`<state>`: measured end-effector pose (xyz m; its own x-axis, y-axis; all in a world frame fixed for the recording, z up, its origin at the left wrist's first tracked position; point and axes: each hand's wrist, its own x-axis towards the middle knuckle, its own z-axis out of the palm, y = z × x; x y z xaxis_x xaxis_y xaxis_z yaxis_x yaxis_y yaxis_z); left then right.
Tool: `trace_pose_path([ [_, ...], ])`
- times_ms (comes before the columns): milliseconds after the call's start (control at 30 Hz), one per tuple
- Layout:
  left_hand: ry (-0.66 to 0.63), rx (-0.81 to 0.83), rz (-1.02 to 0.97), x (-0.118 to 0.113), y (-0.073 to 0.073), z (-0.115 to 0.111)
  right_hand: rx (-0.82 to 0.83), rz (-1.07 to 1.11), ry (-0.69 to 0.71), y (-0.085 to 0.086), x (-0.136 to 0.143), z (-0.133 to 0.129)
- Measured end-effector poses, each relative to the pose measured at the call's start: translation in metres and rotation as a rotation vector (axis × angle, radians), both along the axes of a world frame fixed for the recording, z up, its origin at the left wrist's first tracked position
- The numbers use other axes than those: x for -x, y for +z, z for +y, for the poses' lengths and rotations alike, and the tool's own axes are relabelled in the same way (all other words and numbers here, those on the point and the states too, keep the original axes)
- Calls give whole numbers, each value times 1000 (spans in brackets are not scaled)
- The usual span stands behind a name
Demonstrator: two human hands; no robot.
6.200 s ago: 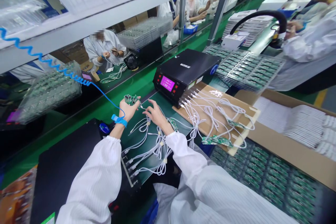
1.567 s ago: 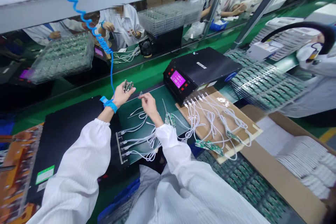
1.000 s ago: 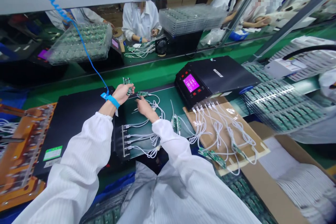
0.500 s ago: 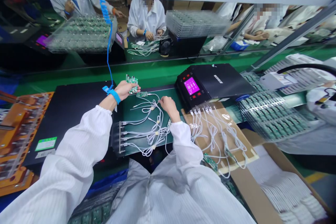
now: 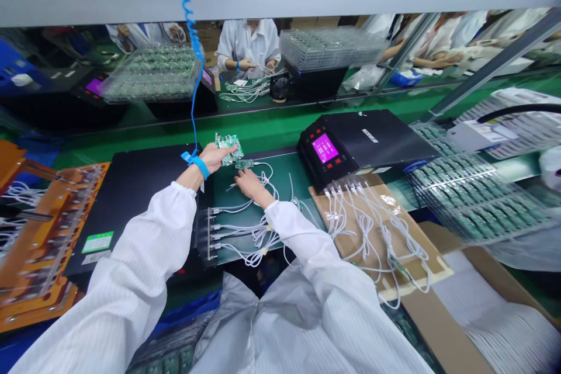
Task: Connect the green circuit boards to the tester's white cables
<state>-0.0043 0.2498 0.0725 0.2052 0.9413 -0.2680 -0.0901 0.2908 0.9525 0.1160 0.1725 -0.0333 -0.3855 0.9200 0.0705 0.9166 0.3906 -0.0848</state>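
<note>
My left hand (image 5: 214, 158) holds several green circuit boards (image 5: 230, 149) between thumb and fingers. A blue strap (image 5: 199, 165) circles its wrist. Just right of it, my right hand (image 5: 250, 182) is closed at the end of a white cable (image 5: 231, 186); the fingertips partly hide the grip. Above those fingers, a small circuit board (image 5: 244, 163) lies with a white cable plugged into its right end. More bundled white cables (image 5: 263, 234) run below my right hand from the connector side of a black box (image 5: 131, 198).
A black tester (image 5: 363, 143) with a lit magenta screen has white cables hanging over a cardboard sheet (image 5: 346, 245). Trays of circuit boards (image 5: 477, 193) are stacked at right. An orange fixture (image 5: 56, 245) stands at left. A coiled blue cord (image 5: 193, 35) hangs in front; a co-worker (image 5: 249, 47) sits opposite.
My right hand has moved left across the cables, close to my left hand. My left hand still holds the boards, now tilted differently. The view has shifted slightly.
</note>
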Motion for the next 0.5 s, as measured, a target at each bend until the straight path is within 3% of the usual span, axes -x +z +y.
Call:
trace_pose_path([
  [100, 30, -6, -26, -1, -1, 2, -79, 235, -18, 0, -8, -1],
  [300, 64, -34, -95, -2, 7, -2, -321, 1113, -273, 8, -26, -18],
  [500, 40, -24, -87, -3, 11, -6, -368, 1525, -432, 11, -35, -17],
])
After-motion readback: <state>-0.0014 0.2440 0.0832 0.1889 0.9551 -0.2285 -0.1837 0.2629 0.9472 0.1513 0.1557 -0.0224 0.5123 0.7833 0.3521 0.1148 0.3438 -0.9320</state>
